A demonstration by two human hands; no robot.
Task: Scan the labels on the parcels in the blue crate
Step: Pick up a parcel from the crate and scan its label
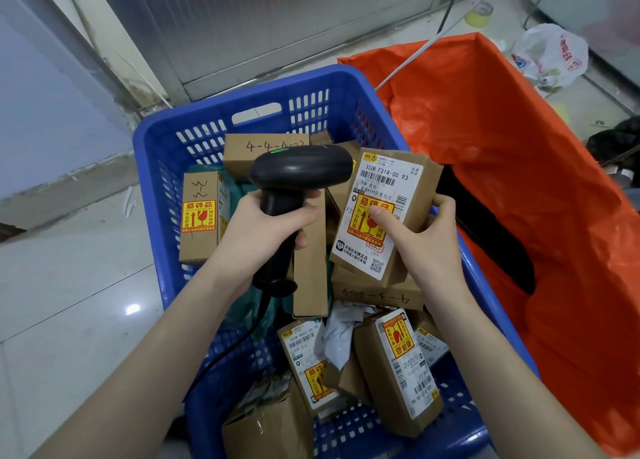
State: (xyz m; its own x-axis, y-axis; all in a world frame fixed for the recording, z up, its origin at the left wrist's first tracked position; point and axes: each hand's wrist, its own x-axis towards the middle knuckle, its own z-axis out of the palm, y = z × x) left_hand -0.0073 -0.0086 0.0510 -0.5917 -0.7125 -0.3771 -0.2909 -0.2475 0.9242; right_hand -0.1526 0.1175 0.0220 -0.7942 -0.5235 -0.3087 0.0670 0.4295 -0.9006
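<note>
A blue crate on the floor holds several brown cardboard parcels. My left hand grips the handle of a black barcode scanner, whose head points right with a green light on top. My right hand holds up a parcel, tilted, its white shipping label and yellow fragile sticker facing me; my thumb rests on the sticker. The scanner head is just left of that label. Another labelled parcel lies at the crate's near right, and one stands at the left.
An orange bag stands open right beside the crate, dark inside. The scanner's black cable trails down over the crate's near left. A white plastic bag lies on the floor at the far right. A wall runs behind.
</note>
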